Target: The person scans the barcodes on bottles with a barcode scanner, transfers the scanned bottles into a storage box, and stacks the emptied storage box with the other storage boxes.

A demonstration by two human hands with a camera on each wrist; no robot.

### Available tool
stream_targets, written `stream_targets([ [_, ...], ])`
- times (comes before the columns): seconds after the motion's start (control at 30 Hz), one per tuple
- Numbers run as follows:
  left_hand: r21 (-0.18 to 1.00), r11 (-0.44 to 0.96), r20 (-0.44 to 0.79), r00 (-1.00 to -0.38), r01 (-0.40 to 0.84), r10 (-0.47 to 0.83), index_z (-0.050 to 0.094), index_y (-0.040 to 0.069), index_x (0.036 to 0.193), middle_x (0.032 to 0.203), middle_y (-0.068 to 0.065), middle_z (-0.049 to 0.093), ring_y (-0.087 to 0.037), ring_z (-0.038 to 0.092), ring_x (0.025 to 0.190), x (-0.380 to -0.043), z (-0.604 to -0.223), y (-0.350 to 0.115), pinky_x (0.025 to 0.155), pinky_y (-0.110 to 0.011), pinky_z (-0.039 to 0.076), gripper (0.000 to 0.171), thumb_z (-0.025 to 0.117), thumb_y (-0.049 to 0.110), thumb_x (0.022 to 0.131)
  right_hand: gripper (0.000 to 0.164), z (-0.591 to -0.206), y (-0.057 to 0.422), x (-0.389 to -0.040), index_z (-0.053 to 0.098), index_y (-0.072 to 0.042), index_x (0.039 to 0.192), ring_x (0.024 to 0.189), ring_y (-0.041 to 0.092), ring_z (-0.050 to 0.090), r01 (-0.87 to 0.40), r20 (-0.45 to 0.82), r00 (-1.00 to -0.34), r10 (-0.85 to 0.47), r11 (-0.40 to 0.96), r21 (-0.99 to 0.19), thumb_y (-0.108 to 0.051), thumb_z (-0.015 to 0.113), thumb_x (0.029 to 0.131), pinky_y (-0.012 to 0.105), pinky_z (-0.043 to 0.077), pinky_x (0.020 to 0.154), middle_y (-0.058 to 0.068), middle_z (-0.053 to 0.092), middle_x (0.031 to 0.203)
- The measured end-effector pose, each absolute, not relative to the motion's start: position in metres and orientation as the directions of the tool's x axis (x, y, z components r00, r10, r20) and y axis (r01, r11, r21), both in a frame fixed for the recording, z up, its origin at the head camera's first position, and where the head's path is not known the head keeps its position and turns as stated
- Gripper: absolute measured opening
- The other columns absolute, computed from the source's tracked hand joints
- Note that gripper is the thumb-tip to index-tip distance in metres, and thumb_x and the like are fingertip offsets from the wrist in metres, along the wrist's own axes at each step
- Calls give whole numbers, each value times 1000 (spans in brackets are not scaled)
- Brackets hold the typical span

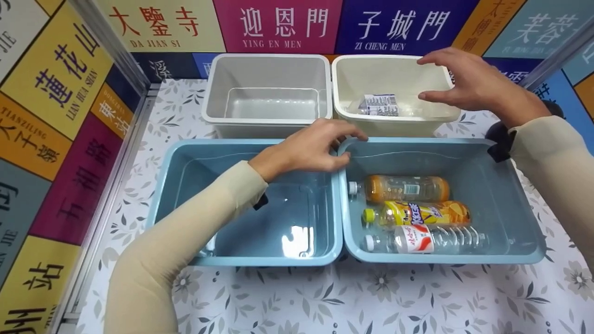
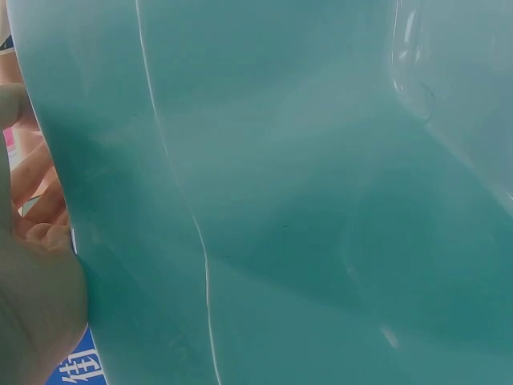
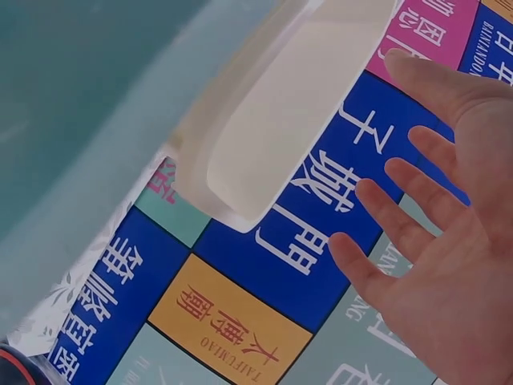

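My left hand (image 1: 320,146) hovers over the inner rims of the two blue bins, its fingers loosely bent and holding nothing. Whether it touches a rim, I cannot tell. Above the right end of the cream bin (image 1: 394,121) is my right hand (image 1: 478,81), thumb and fingers spread apart with nothing between them. A clear plastic bottle (image 1: 380,105) with a printed label lies inside that bin. Inside the right blue bin (image 1: 524,222) lie an orange-ended bottle (image 1: 408,188), a yellow-labelled drink bottle (image 1: 427,213) and a clear bottle with a red-and-white label (image 1: 417,239).
The left blue bin (image 1: 250,260) stands beside the right one, partly covered by my left sleeve. Behind it is a grey-white bin (image 1: 267,121). Panels with printed characters (image 1: 278,25) wall off the back and sides of the leaf-patterned tabletop (image 1: 297,297).
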State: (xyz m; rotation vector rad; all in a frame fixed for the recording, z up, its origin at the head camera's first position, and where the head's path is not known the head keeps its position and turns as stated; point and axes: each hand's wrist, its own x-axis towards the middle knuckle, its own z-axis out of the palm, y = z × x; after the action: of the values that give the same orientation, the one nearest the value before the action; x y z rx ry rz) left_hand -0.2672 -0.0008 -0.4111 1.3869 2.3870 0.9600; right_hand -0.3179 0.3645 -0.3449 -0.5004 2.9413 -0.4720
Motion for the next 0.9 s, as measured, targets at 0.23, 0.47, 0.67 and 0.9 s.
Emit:
stream_targets([
  [0.23,609,364,120,-535,705,836,65,15,147,149,0,68,-13,66,123,-268,-412,1,96,-20,58,50,65,22,98,76,-346,366,-313,40,-18,167,149,54,41,-309,-39,-942,-332,909,-281,-42,71,103,80,33,118,22,39,171],
  [0.47,620,362,109,-533,696,839,64,15,148,150,0,68,-12,66,127,-268,-413,1,98,-20,58,51,65,23,98,73,-345,365,-306,42,-20,167,146,52,43,-318,-18,-941,-338,902,-293,-42,71,103,80,37,115,21,42,169],
  [0.67,627,351,117,-529,696,841,64,15,148,151,0,67,-12,65,130,-268,-413,1,98,-20,58,51,65,24,97,72,-346,360,-299,45,-20,165,147,52,44,-352,1,-931,-365,896,-270,-41,72,102,79,38,115,19,42,170],
  [0.9,629,343,129,-528,698,839,64,15,147,150,0,67,-11,66,127,-269,-411,-1,96,-18,57,51,65,23,97,72,-347,354,-291,47,-18,164,149,52,43,-403,15,-910,-414,875,-270,-36,77,100,78,33,120,20,44,168],
])
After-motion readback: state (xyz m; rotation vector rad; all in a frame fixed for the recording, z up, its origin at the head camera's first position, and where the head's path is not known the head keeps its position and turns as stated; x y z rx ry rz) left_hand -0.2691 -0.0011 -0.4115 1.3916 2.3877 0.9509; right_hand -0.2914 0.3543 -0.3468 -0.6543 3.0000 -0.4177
